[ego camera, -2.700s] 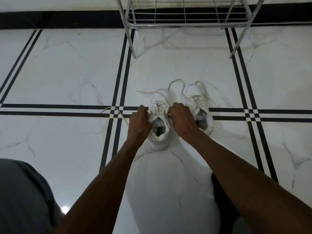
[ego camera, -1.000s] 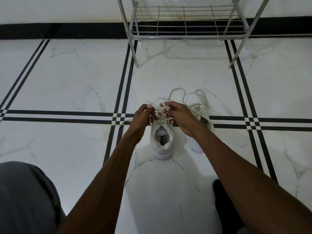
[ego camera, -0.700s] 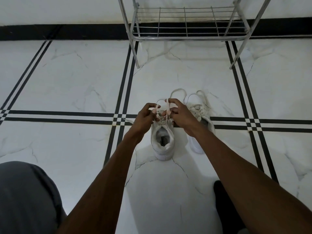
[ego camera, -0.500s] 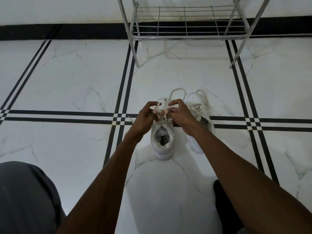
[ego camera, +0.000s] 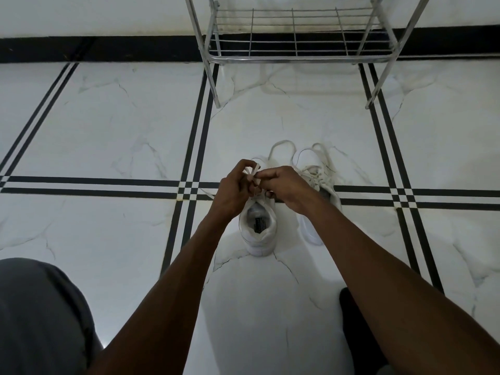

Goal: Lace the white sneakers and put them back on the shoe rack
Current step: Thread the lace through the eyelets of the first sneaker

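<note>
Right now your left hand (ego camera: 232, 189) and right hand (ego camera: 288, 186) meet just above the tongue of the nearer white low-top sneaker (ego camera: 258, 226), which stands on the white marble-look floor (ego camera: 108, 125) with its heel toward you. The fingers of both hands are pinched narrow on the flat white lace (ego camera: 253, 171), a short loop or end of it standing up between them. You seem to be holding it taut and raised so the ends can cross and tie at the top eyelets; which exact step of the knot this is cannot be told, since your fingers cover the crossing.

Just beside it, on your right, sits the second white sneaker (ego camera: 319, 185), partly hidden behind your right wrist. Its laces lie in loose loops on the floor past the toe, so by the look of it that shoe is not yet tied.

Beyond both shoes, near the far wall, stands the chrome wire shoe rack (ego camera: 295, 44), its lowest shelf bare in what shows. Nothing lies on the floor between the sneakers and the rack. Watch the slack loops of the second shoe, though: they could drag or snag on the rack's front legs when you lift it.
</note>
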